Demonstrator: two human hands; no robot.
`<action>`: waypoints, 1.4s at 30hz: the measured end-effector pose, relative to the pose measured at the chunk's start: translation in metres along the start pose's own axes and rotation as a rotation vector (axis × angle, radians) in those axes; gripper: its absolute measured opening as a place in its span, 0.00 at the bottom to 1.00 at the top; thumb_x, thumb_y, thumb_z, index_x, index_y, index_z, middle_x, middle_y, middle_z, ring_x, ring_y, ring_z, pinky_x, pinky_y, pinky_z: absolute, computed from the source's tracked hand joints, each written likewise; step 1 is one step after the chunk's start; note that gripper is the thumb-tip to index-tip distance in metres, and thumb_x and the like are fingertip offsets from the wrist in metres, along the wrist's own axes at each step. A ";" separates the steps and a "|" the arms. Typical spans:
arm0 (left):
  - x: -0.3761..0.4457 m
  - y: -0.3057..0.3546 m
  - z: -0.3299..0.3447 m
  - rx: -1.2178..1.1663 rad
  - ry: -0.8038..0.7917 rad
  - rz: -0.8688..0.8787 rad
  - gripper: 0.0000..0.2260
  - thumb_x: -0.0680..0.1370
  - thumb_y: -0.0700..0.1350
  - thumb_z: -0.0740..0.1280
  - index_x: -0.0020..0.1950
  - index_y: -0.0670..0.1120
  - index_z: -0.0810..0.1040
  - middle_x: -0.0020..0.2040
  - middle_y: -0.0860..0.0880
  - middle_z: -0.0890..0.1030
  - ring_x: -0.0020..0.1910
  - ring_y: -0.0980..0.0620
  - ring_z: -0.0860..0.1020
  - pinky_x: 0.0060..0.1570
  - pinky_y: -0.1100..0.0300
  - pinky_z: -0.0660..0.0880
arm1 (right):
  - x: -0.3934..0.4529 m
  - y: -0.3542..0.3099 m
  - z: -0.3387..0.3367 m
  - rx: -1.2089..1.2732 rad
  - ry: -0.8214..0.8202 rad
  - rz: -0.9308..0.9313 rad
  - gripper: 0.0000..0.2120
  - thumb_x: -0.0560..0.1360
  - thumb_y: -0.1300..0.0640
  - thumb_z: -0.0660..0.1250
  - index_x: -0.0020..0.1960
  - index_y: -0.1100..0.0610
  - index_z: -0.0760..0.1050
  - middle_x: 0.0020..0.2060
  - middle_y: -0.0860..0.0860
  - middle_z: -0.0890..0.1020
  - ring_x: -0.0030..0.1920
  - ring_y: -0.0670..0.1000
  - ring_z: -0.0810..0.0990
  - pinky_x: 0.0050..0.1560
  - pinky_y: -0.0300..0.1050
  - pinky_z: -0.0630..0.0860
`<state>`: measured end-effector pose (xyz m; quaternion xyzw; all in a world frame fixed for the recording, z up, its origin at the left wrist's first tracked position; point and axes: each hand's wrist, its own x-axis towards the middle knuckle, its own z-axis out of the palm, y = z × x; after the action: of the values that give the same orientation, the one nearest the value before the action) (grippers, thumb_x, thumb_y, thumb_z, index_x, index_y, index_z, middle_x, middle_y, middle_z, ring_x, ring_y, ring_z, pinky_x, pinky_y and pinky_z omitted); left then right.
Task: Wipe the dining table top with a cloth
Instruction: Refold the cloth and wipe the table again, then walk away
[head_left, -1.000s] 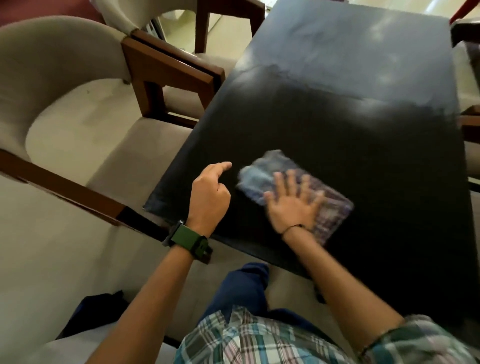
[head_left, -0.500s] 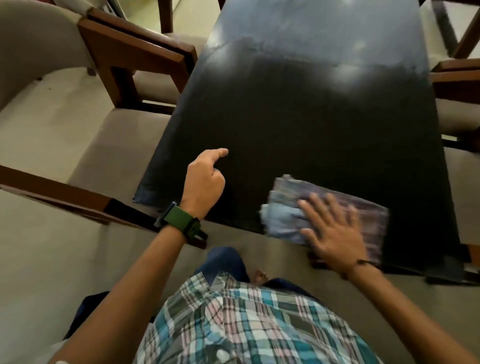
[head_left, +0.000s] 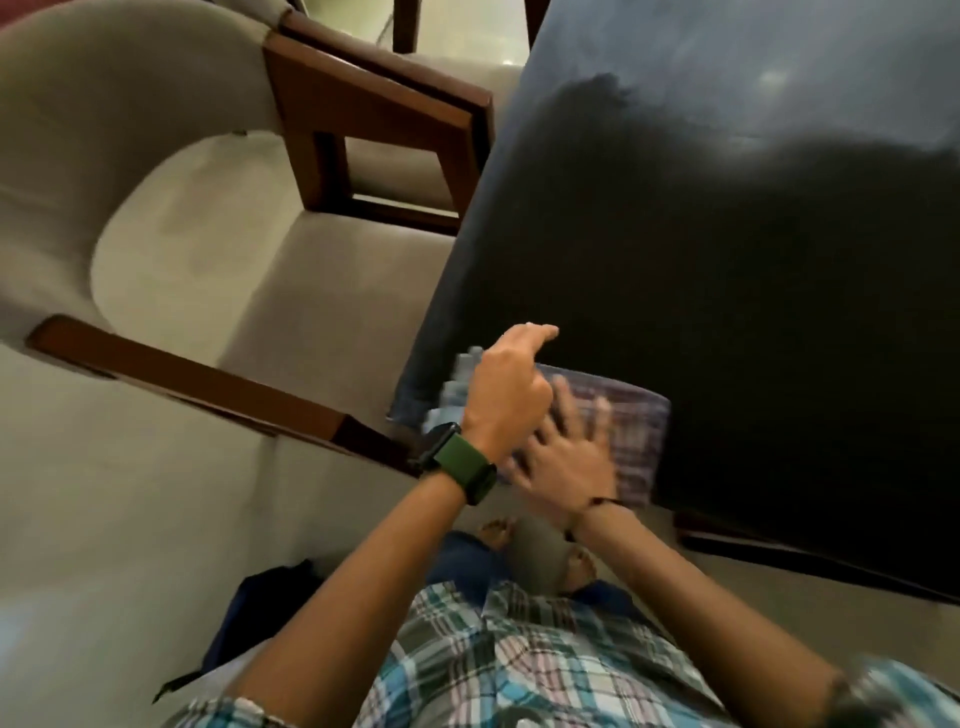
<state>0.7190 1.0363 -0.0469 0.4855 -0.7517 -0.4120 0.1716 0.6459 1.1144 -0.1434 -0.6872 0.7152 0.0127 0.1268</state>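
Two hands are meeting at the worktop's near-left corner, low in the frame's centre. The right hand is pressing flat on the checked cloth, fingers spread and straight, so its grip is holding nothing. The left hand, wearing a green watch, is hovering over the cloth's left end, forefinger pointing, other fingers curled on nothing. A chair is filling the left side.
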 end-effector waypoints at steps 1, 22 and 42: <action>-0.001 -0.006 -0.005 -0.003 0.007 -0.021 0.21 0.72 0.30 0.56 0.65 0.40 0.70 0.65 0.43 0.73 0.65 0.48 0.69 0.62 0.66 0.61 | 0.017 -0.023 -0.005 0.023 0.001 -0.053 0.28 0.73 0.39 0.49 0.68 0.49 0.69 0.65 0.55 0.75 0.67 0.61 0.69 0.66 0.70 0.53; 0.004 -0.049 -0.005 0.039 -0.177 0.047 0.21 0.72 0.28 0.57 0.63 0.40 0.72 0.62 0.42 0.75 0.62 0.46 0.72 0.64 0.57 0.67 | -0.030 0.018 -0.008 -0.009 -0.187 -0.052 0.45 0.72 0.40 0.63 0.73 0.41 0.30 0.73 0.46 0.33 0.71 0.54 0.29 0.66 0.62 0.29; -0.036 0.188 0.219 0.172 -0.903 0.615 0.36 0.71 0.56 0.67 0.73 0.55 0.50 0.72 0.56 0.61 0.67 0.61 0.62 0.64 0.67 0.59 | -0.248 0.239 -0.108 0.312 0.502 0.876 0.24 0.72 0.41 0.49 0.59 0.50 0.75 0.41 0.51 0.83 0.39 0.52 0.79 0.36 0.43 0.74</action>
<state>0.4811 1.2027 -0.0262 0.0311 -0.8887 -0.4473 -0.0955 0.3981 1.3495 -0.0268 -0.2788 0.9371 -0.2071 0.0354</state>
